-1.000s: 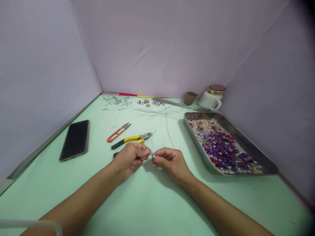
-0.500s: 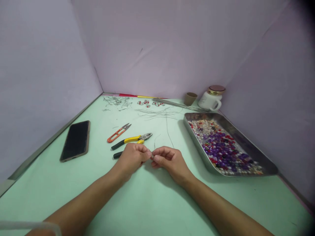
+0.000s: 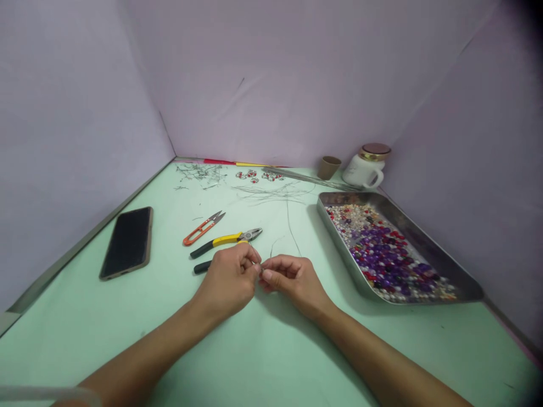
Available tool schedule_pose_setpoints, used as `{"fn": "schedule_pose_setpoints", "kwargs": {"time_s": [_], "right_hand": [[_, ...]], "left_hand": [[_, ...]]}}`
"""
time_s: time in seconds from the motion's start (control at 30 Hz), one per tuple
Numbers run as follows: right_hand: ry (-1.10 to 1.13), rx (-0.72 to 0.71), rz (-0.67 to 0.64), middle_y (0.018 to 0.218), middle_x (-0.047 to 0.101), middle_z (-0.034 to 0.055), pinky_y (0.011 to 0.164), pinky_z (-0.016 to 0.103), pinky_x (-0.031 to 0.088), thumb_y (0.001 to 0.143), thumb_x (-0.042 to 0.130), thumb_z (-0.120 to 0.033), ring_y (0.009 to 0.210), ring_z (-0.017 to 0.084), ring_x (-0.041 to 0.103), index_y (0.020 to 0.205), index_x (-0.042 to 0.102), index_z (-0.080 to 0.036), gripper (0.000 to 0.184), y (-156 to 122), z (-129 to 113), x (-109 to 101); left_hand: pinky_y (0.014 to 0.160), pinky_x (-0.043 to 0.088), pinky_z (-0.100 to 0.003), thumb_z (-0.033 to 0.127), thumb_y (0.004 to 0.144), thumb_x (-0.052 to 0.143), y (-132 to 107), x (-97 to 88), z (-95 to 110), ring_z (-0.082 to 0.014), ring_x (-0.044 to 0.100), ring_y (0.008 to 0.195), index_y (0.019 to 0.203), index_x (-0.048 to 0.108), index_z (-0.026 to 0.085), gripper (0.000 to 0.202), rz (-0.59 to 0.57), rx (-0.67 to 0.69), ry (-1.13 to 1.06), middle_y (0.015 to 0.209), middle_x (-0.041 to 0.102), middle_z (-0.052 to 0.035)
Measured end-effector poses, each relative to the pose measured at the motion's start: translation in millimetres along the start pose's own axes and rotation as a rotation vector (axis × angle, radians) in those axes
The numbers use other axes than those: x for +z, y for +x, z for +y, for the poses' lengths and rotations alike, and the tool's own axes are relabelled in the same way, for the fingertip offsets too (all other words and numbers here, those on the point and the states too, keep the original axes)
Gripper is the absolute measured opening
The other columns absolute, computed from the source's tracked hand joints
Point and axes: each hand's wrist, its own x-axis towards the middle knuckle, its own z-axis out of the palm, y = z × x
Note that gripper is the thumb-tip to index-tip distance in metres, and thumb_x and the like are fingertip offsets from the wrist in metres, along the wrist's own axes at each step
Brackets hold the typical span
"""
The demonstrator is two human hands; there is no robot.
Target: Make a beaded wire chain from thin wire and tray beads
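I view the tabletop (image 3: 237, 362) through the head camera, with the pliers (image 3: 227, 240) as landmark. Nearer to me than the pliers, and toward their right, the left hand (image 3: 231, 281) and the right hand (image 3: 297, 282) meet at the fingertips; the left hand hides part of the pliers' handles. In each hand the grip is pressed together, thumb and fingers pinching the fine wire (image 3: 272, 250). Its worked part is mostly hidden by the fingertips; its thin end curves up to the right of the pliers. Just beyond the pliers lie the orange-handled snips (image 3: 209, 221); well to their left, the phone (image 3: 128, 243). Well to their right I see the metal tray (image 3: 432, 251) of mixed beads (image 3: 382, 257). Far behind the pliers lie red-beaded pieces (image 3: 253, 176) and loose wires (image 3: 271, 196).
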Motion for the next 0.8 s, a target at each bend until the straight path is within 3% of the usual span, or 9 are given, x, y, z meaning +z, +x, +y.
{"fn": "schedule_pose_setpoints", "kwargs": {"time_s": [0.17, 0.3, 0.43, 0.67, 0.73, 0.8], "right_hand": [[-0.024, -0.038, 0.041, 0.060, 0.064, 0.0020, 0.057, 0.027, 0.049, 0.062, 0.067, -0.031, 0.058, 0.014, 0.058, 0.069, 0.069, -0.016, 0.017, 0.6, 4.1, 0.3], [0.015, -0.022, 0.106, 0.059, 0.065, 0.0031, 0.055, 0.026, 0.049, 0.061, 0.068, -0.030, 0.057, 0.014, 0.058, 0.066, 0.069, -0.015, 0.015, 1.0, 5.1, 1.1], [0.030, -0.037, 0.165, 0.056, 0.064, 0.0027, 0.055, 0.026, 0.048, 0.061, 0.067, -0.026, 0.053, 0.013, 0.057, 0.063, 0.069, -0.014, 0.012, -2.2, 4.3, 4.2], [-0.003, -0.072, 0.184, 0.053, 0.062, 0.0017, 0.054, 0.025, 0.045, 0.064, 0.063, -0.025, 0.052, 0.013, 0.054, 0.059, 0.067, -0.015, 0.012, -3.5, 4.1, 7.1], [-0.055, -0.071, 0.142, 0.051, 0.060, 0.0012, 0.052, 0.025, 0.043, 0.065, 0.062, -0.025, 0.050, 0.012, 0.052, 0.058, 0.066, -0.015, 0.013, -2.2, 3.9, 6.7], [-0.145, -0.079, 0.094, 0.048, 0.057, -0.0002, 0.049, 0.023, 0.040, 0.066, 0.061, -0.024, 0.048, 0.011, 0.049, 0.055, 0.064, -0.015, 0.015, -1.8, 4.4, 6.6]], "left_hand": [[0.044, 0.032, -0.021, 0.021, 0.071, 0.047, 1.9, -0.9, -3.6, -0.0107, 0.044, 0.046, 0.077, 0.055, 0.018, 0.010, -0.027, 0.016, 0.021, 0.052, 0.051, 0.0034], [0.048, 0.033, -0.022, 0.022, 0.071, 0.048, 3.2, -5.8, 0.7, -0.0114, 0.046, 0.052, 0.065, 0.060, 0.017, 0.014, -0.036, 0.071, 0.155, 0.057, 0.057, 0.0005], [0.043, 0.028, -0.020, 0.018, 0.069, 0.048, -1.1, -5.2, 3.8, -0.0088, 0.039, 0.045, 0.057, 0.057, 0.017, 0.015, -0.003, 0.093, 0.233, 0.046, 0.047, 0.0036], [0.043, 0.028, -0.020, 0.014, 0.070, 0.046, -3.1, -6.3, 0.9, -0.0095, 0.040, 0.045, 0.057, 0.059, 0.017, 0.018, -0.108, 0.212, 0.304, 0.045, 0.047, 0.0030], [0.047, 0.031, -0.022, 0.017, 0.071, 0.047, -2.8, -9.1, 1.2, -0.0108, 0.044, 0.048, 0.063, 0.062, 0.017, 0.017, -0.023, 0.257, 0.379, 0.052, 0.054, 0.0009], [0.054, 0.035, -0.024, 0.022, 0.072, 0.050, -3.2, -11.0, 2.0, -0.0138, 0.051, 0.059, 0.076, 0.064, 0.018, 0.015, 0.169, 0.339, 0.489, 0.072, 0.062, -0.0032]]}}
